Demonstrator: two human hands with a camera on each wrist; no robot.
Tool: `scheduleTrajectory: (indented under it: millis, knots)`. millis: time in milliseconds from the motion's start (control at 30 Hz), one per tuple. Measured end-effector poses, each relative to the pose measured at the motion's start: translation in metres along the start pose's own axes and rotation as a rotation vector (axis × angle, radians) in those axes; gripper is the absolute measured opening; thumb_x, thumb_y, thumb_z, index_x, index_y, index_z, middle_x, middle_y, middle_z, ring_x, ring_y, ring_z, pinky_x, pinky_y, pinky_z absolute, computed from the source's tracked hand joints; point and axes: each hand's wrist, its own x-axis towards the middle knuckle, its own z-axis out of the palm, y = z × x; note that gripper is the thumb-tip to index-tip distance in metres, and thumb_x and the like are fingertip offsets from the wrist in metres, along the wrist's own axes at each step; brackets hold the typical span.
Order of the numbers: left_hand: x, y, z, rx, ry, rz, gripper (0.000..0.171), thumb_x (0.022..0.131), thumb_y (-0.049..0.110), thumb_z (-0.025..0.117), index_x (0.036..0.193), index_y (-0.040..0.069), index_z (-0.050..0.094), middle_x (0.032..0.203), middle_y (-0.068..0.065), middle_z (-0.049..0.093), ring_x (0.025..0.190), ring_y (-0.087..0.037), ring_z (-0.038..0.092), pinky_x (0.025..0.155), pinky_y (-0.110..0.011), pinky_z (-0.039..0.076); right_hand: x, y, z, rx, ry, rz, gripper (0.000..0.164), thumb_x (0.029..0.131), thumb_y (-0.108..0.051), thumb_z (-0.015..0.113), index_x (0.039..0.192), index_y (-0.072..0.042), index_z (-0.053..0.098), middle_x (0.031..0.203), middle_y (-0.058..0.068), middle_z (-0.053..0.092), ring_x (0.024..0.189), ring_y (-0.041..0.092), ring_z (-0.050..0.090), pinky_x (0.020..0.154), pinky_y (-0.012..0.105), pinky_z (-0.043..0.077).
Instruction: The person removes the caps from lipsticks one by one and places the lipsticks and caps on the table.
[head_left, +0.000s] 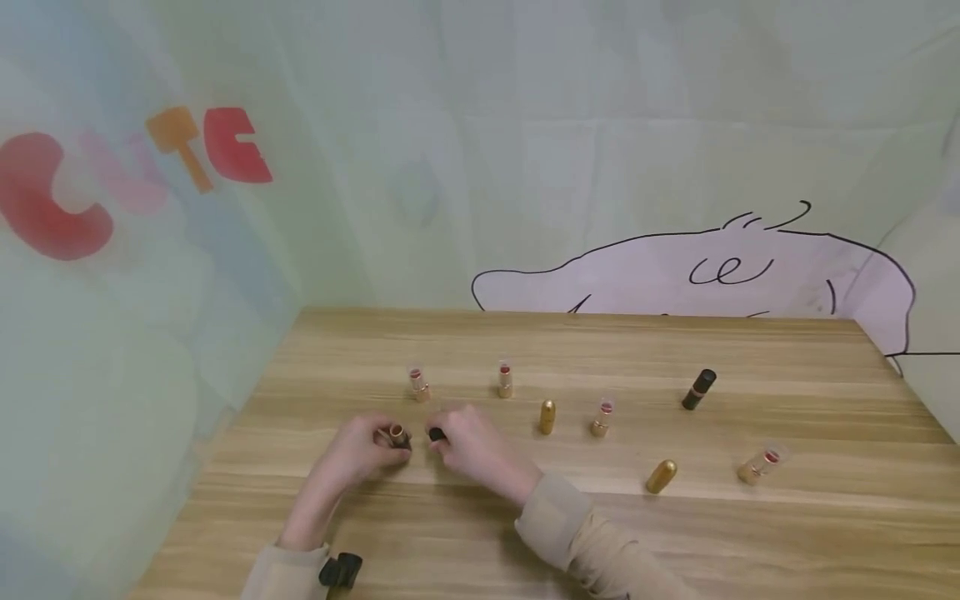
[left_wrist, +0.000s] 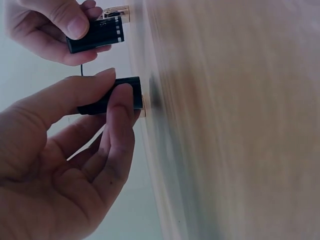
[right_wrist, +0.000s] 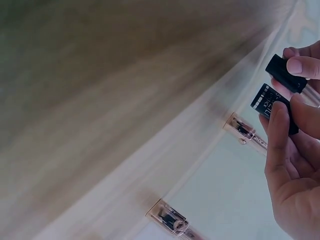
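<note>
The person's left hand [head_left: 362, 452] pinches one dark tube with a round copper-coloured mouth [head_left: 399, 435], thumb and fingers curled about its black lower part, the uncovered mouth facing upward. The right hand [head_left: 474, 442] grips one small black cylindrical cap [head_left: 437, 434] between thumb and fingers; the right wrist view shows pale lettering on it and a row of little light squares near one end. The two pieces are held side by side, near each other but apart, over the left part of the tabletop [head_left: 420, 517]; whether either touches the wood cannot be told. Each arm wears one beige sleeve, two in all, and one black strap-like piece [head_left: 341, 570] sits by the left cuff. Around the hands stand seven more tubes. Four are gold-based lipsticks with clear caps and red or pinkish tops: the first [head_left: 418, 386] just behind the left hand, the second [head_left: 505, 382] behind the right hand, the third [head_left: 602, 418] to the right, the fourth [head_left: 759, 467] farthest right. Two are shiny gold bullet-shaped tubes: one [head_left: 547, 417] just left of the third lipstick, the other [head_left: 662, 477] nearer the front. One is a black cylinder with a thin band round its middle [head_left: 699, 390], toward the back right. Beyond the pale, striped wood hangs a light green cloth backdrop [head_left: 390, 167] bearing four coloured letters, CUTE, at the left and one black-outlined lilac cartoon shape [head_left: 645, 271] at the right.
</note>
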Motion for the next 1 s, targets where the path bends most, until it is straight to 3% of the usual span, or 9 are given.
scheduleTrajectory:
  millis: [300, 1000]
  knots:
    - [0.0001, -0.0004, 0.0017, 0.043, -0.016, 0.053, 0.018, 0.072, 0.004, 0.077, 0.088, 0.004, 0.068, 0.082, -0.006, 0.064, 0.063, -0.013, 0.052, 0.055, -0.024, 0.042, -0.0023, -0.0028, 0.0008, -0.012, -0.053, 0.0, 0.005, 0.083, -0.006, 0.07, 0.088, -0.006, 0.069, 0.08, -0.001, 0.063, 0.065, 0.003, 0.046, 0.055, 0.011, 0.038]
    - [0.0045, 0.0011, 0.0061, 0.084, -0.007, 0.018, 0.017, 0.073, 0.005, 0.077, 0.087, 0.007, 0.067, 0.092, -0.008, 0.06, 0.071, -0.016, 0.052, 0.063, -0.028, 0.042, -0.002, 0.0012, 0.0023, -0.028, -0.096, 0.045, 0.007, 0.083, -0.005, 0.069, 0.089, -0.007, 0.07, 0.086, 0.001, 0.07, 0.066, 0.003, 0.052, 0.057, 0.012, 0.042]
